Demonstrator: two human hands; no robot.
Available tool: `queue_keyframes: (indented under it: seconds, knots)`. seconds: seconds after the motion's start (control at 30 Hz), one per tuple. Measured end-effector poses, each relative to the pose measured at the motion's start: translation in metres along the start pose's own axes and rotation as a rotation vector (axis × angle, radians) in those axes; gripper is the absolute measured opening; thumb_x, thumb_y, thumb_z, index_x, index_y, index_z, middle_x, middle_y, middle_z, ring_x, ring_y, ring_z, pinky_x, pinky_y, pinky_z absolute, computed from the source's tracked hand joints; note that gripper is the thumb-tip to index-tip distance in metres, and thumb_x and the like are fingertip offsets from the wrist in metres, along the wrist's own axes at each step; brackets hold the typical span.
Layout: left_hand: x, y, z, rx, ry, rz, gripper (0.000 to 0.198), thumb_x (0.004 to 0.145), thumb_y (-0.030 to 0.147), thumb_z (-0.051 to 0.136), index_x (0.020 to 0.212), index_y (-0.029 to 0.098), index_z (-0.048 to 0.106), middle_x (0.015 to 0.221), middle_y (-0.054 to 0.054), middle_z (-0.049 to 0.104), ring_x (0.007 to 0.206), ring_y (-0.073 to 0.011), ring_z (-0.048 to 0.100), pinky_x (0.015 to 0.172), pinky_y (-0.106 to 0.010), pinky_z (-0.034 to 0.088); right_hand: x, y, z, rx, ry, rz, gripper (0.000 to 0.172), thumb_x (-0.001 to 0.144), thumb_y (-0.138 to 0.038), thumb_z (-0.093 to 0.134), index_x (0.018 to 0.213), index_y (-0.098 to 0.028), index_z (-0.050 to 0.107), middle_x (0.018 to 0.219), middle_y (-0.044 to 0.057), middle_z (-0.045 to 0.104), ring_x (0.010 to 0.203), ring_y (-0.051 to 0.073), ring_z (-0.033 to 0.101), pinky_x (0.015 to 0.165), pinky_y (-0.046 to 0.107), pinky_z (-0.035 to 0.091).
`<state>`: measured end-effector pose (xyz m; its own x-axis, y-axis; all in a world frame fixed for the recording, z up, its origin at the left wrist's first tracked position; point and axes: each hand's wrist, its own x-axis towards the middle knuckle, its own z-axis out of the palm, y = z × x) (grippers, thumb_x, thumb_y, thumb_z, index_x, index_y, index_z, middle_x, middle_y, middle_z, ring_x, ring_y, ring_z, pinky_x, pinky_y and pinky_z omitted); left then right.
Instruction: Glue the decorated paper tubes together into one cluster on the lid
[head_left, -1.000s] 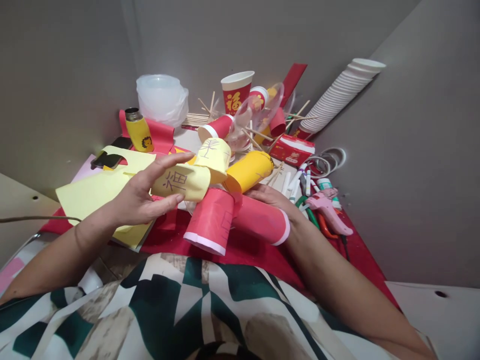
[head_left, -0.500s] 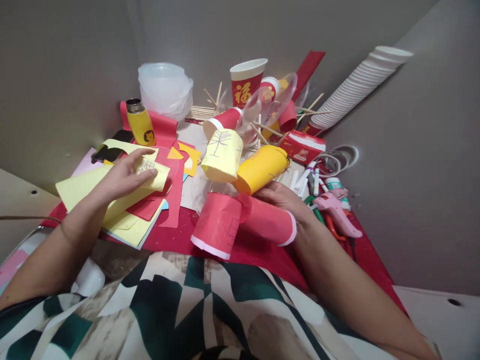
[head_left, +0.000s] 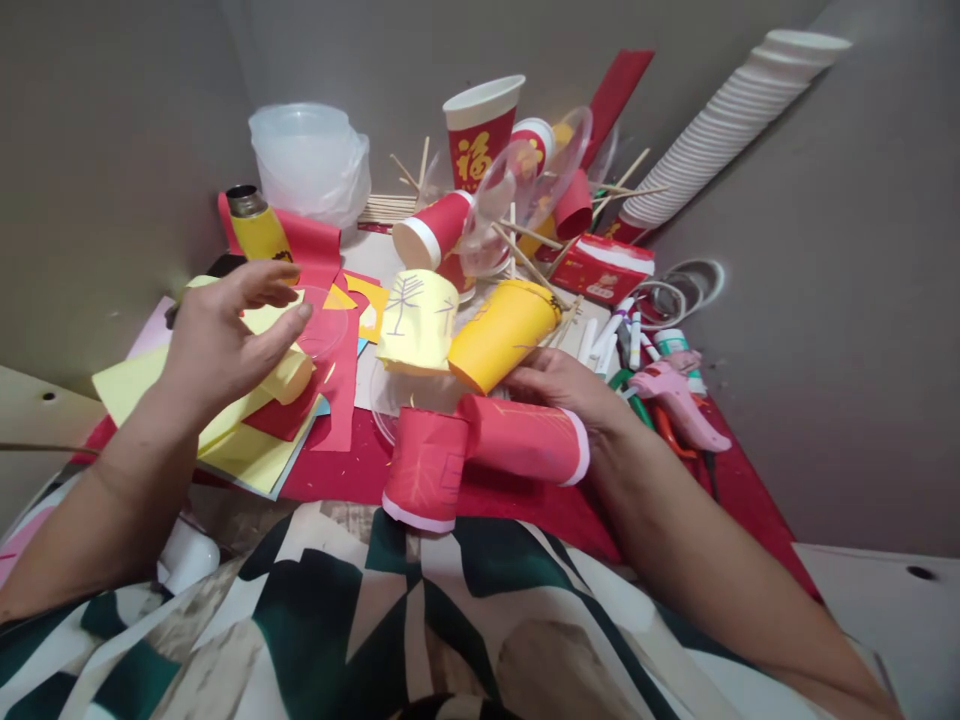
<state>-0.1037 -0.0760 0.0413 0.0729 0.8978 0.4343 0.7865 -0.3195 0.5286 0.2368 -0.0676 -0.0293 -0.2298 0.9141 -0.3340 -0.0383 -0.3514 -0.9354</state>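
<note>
My left hand (head_left: 232,335) hovers over the yellow paper sheets (head_left: 131,385), thumb and fingers apart, with nothing between them. Below its fingers lies a curled piece of yellow paper (head_left: 291,378). Paper-wrapped cups form a joined cluster in front of me: a pale yellow one (head_left: 417,322) with a drawn tree, an orange-yellow one (head_left: 504,335) and two red ones (head_left: 426,462) with pale rims. My right hand (head_left: 559,385) holds the cluster from the right, between the orange-yellow cup and the right-hand red one; its fingertips are partly hidden behind them.
At the back stand a yellow bottle (head_left: 259,228), plastic tubs (head_left: 307,160) and a red cup (head_left: 484,140) with wooden sticks around. A long stack of white cups (head_left: 739,130) leans on the right wall. Markers (head_left: 606,340) and a pink glue gun (head_left: 679,400) lie at the right.
My left hand has lifted off the curled yellow paper, which now lies on the sheets. The cup cluster has tilted slightly in my right hand, and the view has shifted.
</note>
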Motion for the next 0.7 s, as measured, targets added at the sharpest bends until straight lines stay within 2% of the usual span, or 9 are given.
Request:
queue_keyframes:
  seconds: [0.13,0.3,0.37,0.43,0.5,0.57,0.63,0.7]
  knots:
    - [0.015,0.004,0.027,-0.182,-0.172,0.026,0.051,0.088,0.044,0.073,0.130,0.016,0.071,0.110,-0.010,0.079,0.099,-0.0224,0.074,0.094,-0.036,0.058,0.006,0.007,-0.005,-0.009,0.002,0.028,0.028,0.056,-0.030,0.089,0.078,-0.020,0.075,0.079,0.003,0.081,0.071,0.021,0.075,0.069,0.031,0.059]
    - [0.027,0.006,0.049,-0.316,-0.318,-0.001,0.058,0.087,0.040,0.074,0.137,0.012,0.067,0.111,-0.013,0.077,0.092,-0.0210,0.074,0.083,-0.033,0.060,0.011,0.010,-0.008,0.032,0.034,0.015,0.031,0.058,-0.022,0.087,0.087,-0.019,0.075,0.081,0.004,0.081,0.072,0.019,0.075,0.070,0.029,0.058]
    - [0.024,0.012,0.051,-0.276,-0.269,0.046,0.056,0.089,0.036,0.073,0.138,0.010,0.067,0.110,-0.013,0.078,0.095,-0.0210,0.074,0.087,-0.033,0.061,0.011,0.008,-0.007,0.065,0.044,-0.001,0.035,0.057,-0.021,0.087,0.090,-0.019,0.074,0.083,0.003,0.081,0.071,0.018,0.074,0.069,0.028,0.058]
    - [0.019,0.019,0.049,-0.224,-0.155,0.118,0.054,0.089,0.031,0.074,0.138,0.009,0.067,0.113,-0.014,0.078,0.100,-0.0210,0.074,0.094,-0.033,0.060,0.010,0.005,-0.006,0.100,0.054,-0.022,0.038,0.056,-0.022,0.086,0.091,-0.020,0.073,0.084,0.002,0.082,0.069,0.018,0.074,0.068,0.027,0.059]
    - [0.013,0.027,0.048,-0.280,-0.078,0.126,0.059,0.088,0.027,0.076,0.143,0.010,0.064,0.119,-0.014,0.078,0.107,-0.0216,0.074,0.097,-0.031,0.060,0.008,0.001,-0.005,0.126,0.062,-0.046,0.038,0.055,-0.023,0.086,0.091,-0.021,0.072,0.083,0.001,0.082,0.068,0.018,0.074,0.068,0.028,0.060]
    - [0.009,0.032,0.048,-0.454,-0.080,0.026,0.067,0.084,0.024,0.079,0.147,0.012,0.060,0.122,-0.014,0.077,0.111,-0.0228,0.074,0.097,-0.031,0.061,0.004,-0.004,-0.004,0.147,0.072,-0.085,0.039,0.056,-0.023,0.086,0.093,-0.023,0.073,0.082,0.000,0.082,0.068,0.019,0.075,0.067,0.029,0.060]
    - [0.008,0.036,0.050,-0.643,-0.120,-0.166,0.070,0.080,0.022,0.082,0.147,0.015,0.060,0.124,-0.013,0.077,0.113,-0.0242,0.074,0.098,-0.034,0.062,-0.001,-0.007,-0.003,0.160,0.085,-0.133,0.039,0.059,-0.024,0.087,0.096,-0.023,0.075,0.085,0.000,0.083,0.072,0.021,0.077,0.068,0.030,0.061]
    - [0.007,0.038,0.054,-0.797,-0.171,-0.388,0.063,0.078,0.021,0.084,0.138,0.017,0.066,0.117,-0.011,0.079,0.106,-0.0233,0.076,0.094,-0.033,0.063,-0.004,-0.009,-0.003,0.166,0.091,-0.162,0.038,0.060,-0.026,0.089,0.096,-0.023,0.076,0.088,0.000,0.083,0.078,0.023,0.079,0.071,0.032,0.062]
